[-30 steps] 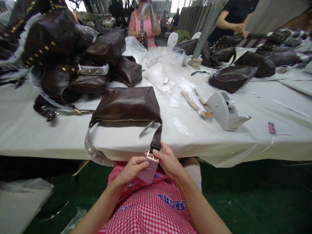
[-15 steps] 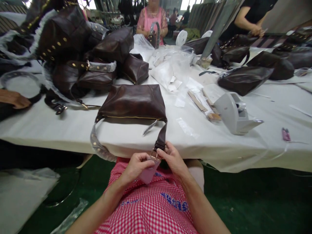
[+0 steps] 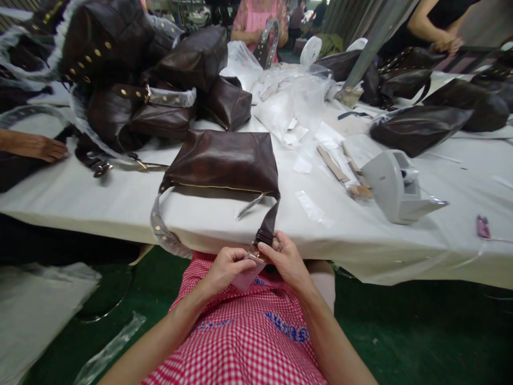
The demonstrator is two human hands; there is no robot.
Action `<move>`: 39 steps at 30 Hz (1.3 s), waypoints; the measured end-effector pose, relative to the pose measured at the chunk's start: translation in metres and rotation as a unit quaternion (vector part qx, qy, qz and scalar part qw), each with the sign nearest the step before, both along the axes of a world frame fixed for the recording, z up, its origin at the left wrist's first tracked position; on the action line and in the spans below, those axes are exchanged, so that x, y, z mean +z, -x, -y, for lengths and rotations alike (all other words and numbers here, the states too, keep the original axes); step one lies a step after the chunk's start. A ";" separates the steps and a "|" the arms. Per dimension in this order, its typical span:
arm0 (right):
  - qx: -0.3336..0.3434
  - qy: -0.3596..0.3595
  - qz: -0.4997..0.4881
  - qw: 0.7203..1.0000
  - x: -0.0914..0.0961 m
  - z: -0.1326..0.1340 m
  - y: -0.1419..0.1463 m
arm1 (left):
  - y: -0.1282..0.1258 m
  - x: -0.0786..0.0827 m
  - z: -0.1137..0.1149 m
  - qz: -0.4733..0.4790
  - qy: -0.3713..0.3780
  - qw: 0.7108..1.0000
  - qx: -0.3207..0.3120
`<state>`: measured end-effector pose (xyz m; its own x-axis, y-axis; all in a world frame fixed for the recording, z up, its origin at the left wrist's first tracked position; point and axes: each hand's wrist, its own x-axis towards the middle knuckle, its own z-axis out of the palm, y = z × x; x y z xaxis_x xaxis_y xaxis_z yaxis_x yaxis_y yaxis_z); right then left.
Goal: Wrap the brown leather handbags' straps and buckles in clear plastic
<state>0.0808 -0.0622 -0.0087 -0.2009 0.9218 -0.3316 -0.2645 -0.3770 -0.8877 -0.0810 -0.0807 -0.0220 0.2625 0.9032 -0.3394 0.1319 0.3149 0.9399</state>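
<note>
Down here at six o'clock, the left hand (image 3: 228, 268) pinches the clear plastic (image 3: 244, 279) between thumb and finger, while the right hand (image 3: 289, 264) pinches the strap (image 3: 270, 218) at its buckle (image 3: 256, 256). From the hands, just shy of twelve, lies the brown bag (image 3: 224, 160) on the white table (image 3: 218, 216), tape dispenser (image 3: 387, 184) at two o'clock, heaped bags (image 3: 182, 65) toward eleven; farther off at twelve, a person in pink (image 3: 259, 18).

Glossy brown bag (image 3: 226, 158); on white cloth (image 3: 208, 207)
</note>
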 end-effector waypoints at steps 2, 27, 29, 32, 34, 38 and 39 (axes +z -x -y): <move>0.004 0.005 -0.001 1.000 -0.001 -0.001 0.000 | -0.001 -0.002 0.001 0.004 0.011 1.000 0.006; -0.012 -0.022 0.015 1.000 -0.009 -0.001 0.003 | 0.005 -0.003 0.002 0.000 0.005 1.000 -0.008; -0.013 -0.024 0.027 0.999 -0.009 0.000 0.003 | 0.004 -0.004 0.002 0.005 0.011 1.000 0.001; -0.012 -0.031 0.049 0.998 -0.010 0.000 0.004 | 0.001 -0.003 0.002 0.018 0.026 0.999 0.007; -0.012 -0.039 0.060 0.997 -0.011 0.000 0.004 | 0.000 0.000 0.002 0.023 0.038 0.999 0.014; -0.007 -0.046 0.054 0.997 -0.014 0.000 0.003 | -0.001 0.003 0.002 0.031 0.075 0.996 0.038; -0.004 -0.049 0.054 0.997 -0.015 0.000 0.003 | 0.000 0.003 0.002 0.036 0.084 0.995 0.043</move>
